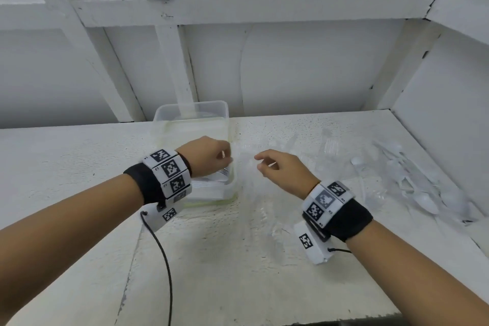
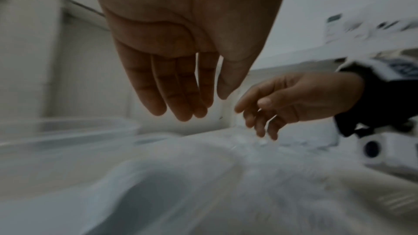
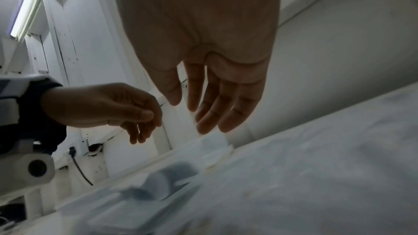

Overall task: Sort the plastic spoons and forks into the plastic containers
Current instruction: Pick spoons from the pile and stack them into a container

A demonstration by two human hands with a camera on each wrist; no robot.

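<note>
head | left grip (image 1: 211, 156) slack over container (image 1: 190, 116) | right grip (image 1: 280, 169) slack, spoons (image 1: 412, 180) right

Both forearms were extended forward. Left hand (image 1: 209, 156) and right hand (image 1: 284, 171) hung close together, fingers loosely relaxed, holding nothing.

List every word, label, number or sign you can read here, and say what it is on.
No readable words anywhere.
Left wristband: square black-and-white coded markers; the tiny characters beside them are too small to read.
Right wristband: the same markers and tiny print, also unreadable.
Plastic containers and spoons: no text visible.
</note>
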